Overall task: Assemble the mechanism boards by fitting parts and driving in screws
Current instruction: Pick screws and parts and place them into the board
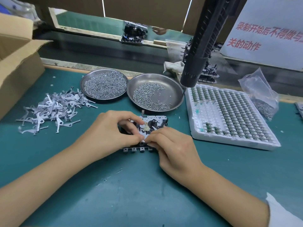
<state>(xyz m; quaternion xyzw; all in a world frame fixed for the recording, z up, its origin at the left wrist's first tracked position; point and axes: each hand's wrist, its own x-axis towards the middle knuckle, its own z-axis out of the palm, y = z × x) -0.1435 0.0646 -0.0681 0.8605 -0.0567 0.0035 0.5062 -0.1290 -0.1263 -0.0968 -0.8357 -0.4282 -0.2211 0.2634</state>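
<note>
Both hands on the mechanism board [148, 128].
My left hand [108, 130] and right hand [173, 145] curl, fingertips pinching one small metal part [143, 140].

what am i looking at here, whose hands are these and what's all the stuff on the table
There is no robot here. A camera worn on a person's head looks down at their own two hands over a green worktable.

The left hand and right hand work on a small mechanism board lying on the table. Between their fingertips they pinch a small pale part at the board's near edge; what it is, I cannot tell.

Around them lie the supplies: a pile of metal levers to the left, two steel dishes of screws behind, and a white tray of small parts on the right. The black tool hanging above is probably a powered screwdriver.
</note>
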